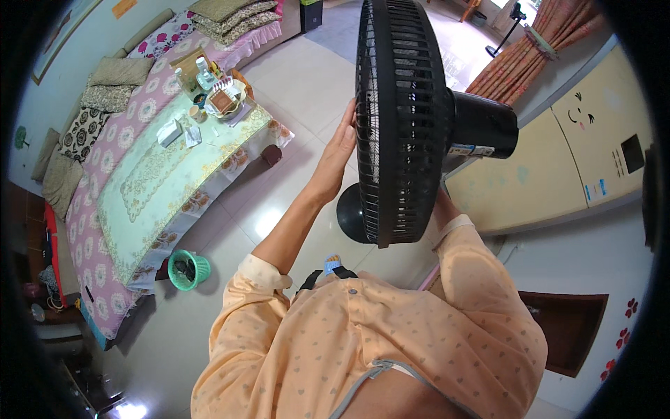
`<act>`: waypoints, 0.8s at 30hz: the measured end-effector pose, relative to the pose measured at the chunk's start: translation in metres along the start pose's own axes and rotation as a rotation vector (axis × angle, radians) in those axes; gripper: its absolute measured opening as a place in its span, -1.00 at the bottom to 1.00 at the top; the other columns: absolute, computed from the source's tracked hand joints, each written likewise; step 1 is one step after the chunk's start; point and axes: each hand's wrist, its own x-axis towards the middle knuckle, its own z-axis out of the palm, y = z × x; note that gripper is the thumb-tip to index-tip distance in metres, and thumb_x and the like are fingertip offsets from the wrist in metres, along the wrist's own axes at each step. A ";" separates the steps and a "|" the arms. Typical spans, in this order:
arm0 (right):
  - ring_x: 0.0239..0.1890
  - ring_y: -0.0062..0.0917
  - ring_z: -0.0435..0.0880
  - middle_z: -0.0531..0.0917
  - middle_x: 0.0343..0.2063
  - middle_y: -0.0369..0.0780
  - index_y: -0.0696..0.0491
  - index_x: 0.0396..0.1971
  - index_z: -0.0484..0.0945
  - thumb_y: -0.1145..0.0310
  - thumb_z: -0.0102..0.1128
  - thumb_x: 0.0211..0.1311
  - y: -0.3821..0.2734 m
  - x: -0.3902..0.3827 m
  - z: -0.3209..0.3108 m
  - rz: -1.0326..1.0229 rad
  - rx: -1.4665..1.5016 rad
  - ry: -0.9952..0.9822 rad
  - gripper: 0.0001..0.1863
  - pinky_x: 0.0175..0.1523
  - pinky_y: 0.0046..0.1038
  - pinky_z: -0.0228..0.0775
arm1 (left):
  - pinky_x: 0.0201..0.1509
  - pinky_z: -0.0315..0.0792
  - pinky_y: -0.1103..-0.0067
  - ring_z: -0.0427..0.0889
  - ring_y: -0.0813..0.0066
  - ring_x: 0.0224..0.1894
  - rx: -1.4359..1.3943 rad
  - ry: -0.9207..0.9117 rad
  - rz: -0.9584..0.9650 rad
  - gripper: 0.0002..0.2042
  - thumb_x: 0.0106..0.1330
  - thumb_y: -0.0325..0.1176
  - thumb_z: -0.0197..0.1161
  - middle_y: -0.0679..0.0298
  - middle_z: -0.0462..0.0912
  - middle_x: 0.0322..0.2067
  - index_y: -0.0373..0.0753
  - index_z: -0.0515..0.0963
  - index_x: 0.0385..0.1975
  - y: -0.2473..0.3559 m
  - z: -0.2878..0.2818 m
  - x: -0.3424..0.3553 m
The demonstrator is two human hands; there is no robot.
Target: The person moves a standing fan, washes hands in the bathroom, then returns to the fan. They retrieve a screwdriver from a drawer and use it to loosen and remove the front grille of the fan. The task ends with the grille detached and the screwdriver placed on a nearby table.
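Note:
A black standing fan (403,133) fills the upper middle, its round head seen side-on with the motor housing (485,126) pointing right. Part of its round base (352,215) shows low behind the grille. My left hand (336,159) rests against the front grille, with its fingers stretched out along it and the tips partly covered by the cage. Behind the fan head, my right hand is hidden; only the right wrist (447,209) and sleeve come out below the motor housing, so its fingers cannot be seen.
On the left stands a long table (150,188) with a pale patterned cloth, bearing boxes and bottles. A cushioned sofa (105,178) lines the wall behind it. A green basket (188,270) sits on the tiled floor. At right is a cream refrigerator (541,164), near a tied red curtain (527,52).

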 end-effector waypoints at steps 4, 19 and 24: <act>-0.46 -0.61 0.53 0.58 -0.47 -0.30 0.05 -0.30 0.53 0.34 0.15 0.17 0.004 -0.001 0.001 0.030 0.017 -0.064 -0.86 -0.43 -0.53 0.29 | 0.44 -0.26 0.45 -0.19 0.33 0.43 -0.038 0.048 -0.047 -0.31 0.42 0.14 -0.29 0.18 -0.14 0.40 -0.19 -0.17 0.39 -0.011 0.004 -0.002; -0.08 -0.51 0.52 0.59 -0.13 -0.23 0.13 0.06 0.40 0.40 0.03 0.24 -0.087 -0.190 0.010 -0.134 -0.075 0.135 -0.62 0.07 -0.46 0.26 | 0.40 -0.08 0.53 -0.01 0.34 0.39 0.048 0.004 0.133 -0.40 0.46 -0.10 -0.13 0.08 -0.03 0.37 -0.19 -0.12 0.39 -0.007 -0.016 -0.029; -0.09 -0.35 0.52 0.56 -0.17 -0.13 0.19 -0.05 0.43 0.33 -0.01 0.27 0.002 -0.284 0.036 -0.346 0.407 0.091 -0.68 0.09 -0.29 0.34 | 0.35 0.07 0.45 0.17 0.15 0.33 0.330 -0.036 0.108 -0.39 0.37 -0.13 0.03 -0.04 0.14 0.30 -0.22 0.04 0.34 0.006 -0.057 -0.056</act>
